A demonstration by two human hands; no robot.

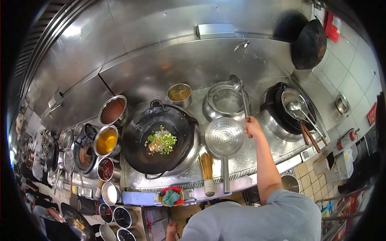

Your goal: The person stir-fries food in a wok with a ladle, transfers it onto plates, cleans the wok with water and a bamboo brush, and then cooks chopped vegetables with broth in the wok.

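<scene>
My right hand (pixel 253 127) is wrapped round the wooden end of a ladle (pixel 244 100). The ladle's bowl hangs over the back right rim of a steel pot (pixel 210 108) holding cloudy liquid. Just left of that hand lies a perforated strainer (pixel 224 136), its handle toward my body. Low by my side, away from the stove, my left hand (pixel 173 229) is curled closed with nothing visible in it. A large black wok (pixel 134 132) holds chopped green and pale pieces (pixel 161 141) in a heap.
A bamboo wok brush (pixel 206 170) lies by the strainer. Behind the wok stands a steel pot of broth (pixel 179 94). Bowls of red liquid (pixel 112 111) and yellow oil (pixel 106 141) line the left. More pans (pixel 291 106) sit at right; folded cloths (pixel 138 198) edge the front.
</scene>
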